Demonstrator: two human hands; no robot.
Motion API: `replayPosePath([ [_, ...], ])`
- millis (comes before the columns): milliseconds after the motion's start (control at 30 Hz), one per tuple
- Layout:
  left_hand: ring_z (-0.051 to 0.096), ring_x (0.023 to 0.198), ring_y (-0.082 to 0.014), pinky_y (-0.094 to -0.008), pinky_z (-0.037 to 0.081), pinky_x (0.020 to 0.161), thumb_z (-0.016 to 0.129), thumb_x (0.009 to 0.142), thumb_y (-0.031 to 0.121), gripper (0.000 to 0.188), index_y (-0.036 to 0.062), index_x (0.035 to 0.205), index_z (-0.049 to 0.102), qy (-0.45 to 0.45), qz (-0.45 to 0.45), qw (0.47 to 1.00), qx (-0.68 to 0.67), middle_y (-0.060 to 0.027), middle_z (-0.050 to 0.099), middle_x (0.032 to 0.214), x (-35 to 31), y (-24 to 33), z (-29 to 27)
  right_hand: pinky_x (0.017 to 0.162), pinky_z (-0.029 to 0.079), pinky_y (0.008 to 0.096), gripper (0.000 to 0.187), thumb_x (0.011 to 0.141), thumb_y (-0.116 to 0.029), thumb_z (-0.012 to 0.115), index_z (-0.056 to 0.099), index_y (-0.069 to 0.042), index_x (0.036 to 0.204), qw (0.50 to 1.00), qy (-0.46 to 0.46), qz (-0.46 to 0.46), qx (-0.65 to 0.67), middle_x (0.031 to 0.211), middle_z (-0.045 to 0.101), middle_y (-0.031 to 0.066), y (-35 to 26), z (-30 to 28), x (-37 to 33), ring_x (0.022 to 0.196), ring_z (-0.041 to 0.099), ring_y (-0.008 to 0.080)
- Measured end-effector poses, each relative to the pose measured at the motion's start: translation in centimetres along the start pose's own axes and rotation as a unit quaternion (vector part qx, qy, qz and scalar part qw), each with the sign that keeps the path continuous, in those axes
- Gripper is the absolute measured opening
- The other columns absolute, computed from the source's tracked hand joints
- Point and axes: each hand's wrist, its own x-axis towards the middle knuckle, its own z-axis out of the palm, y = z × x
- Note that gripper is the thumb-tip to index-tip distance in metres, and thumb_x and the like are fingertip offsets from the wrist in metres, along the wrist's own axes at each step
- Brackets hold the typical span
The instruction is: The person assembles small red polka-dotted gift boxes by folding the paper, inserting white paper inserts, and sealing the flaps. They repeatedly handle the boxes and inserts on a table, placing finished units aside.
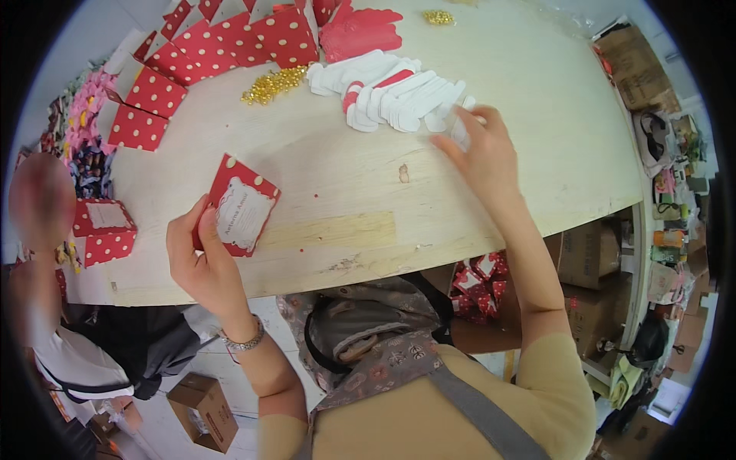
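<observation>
My left hand [201, 257] grips a red box with pale polka dots [268, 192] by its left side, thumb on the front. A white scalloped label [244, 215] covers much of that face. At the right end of a fanned pile of white paper tags [395, 103], my right hand [491, 157] has its thumb and fingers around a white tag [460, 132]. Part of this tag is hidden by the fingers. Several tags in the pile show red parts.
Red polka-dot boxes [215, 46] stand in a row at the back left, beside gold beads [276, 83] and red cutouts [360, 32]. Another person [46, 307] is at the left. Cardboard cartons [590, 257] sit under the table's right side.
</observation>
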Motion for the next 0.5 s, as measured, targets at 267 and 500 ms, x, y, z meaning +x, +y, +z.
replayPosePath([
  [267, 0.052, 0.076, -0.0078, -0.0188, 0.042, 0.068, 0.06, 0.092, 0.009, 0.015, -0.0015, 0.102, 0.064, -0.025, 0.021, 0.999, -0.008, -0.0016, 0.059, 0.083, 0.6, -0.8, -0.3, 0.066, 0.052, 0.0376, 0.022, 0.081, -0.021, 0.068, 0.071, -0.002, 0.09, 0.973, -0.163, 0.162, 0.0, 0.085, 0.064, 0.0149, 1.9, -1.4, -2.7, 0.07, 0.064, 0.0296],
  [500, 0.055, 0.073, -0.0116, -0.0232, 0.042, 0.062, 0.064, 0.085, 0.004, 0.013, 0.0023, 0.098, 0.067, 0.033, -0.008, 0.999, -0.026, -0.0039, 0.062, 0.082, 0.5, -0.5, -0.2, 0.066, 0.051, 0.0288, 0.016, 0.085, -0.007, 0.061, 0.071, -0.007, 0.098, 0.983, 0.072, 0.169, -0.005, 0.088, 0.069, 0.0124, 2.5, -1.6, -3.1, 0.074, 0.067, 0.019],
])
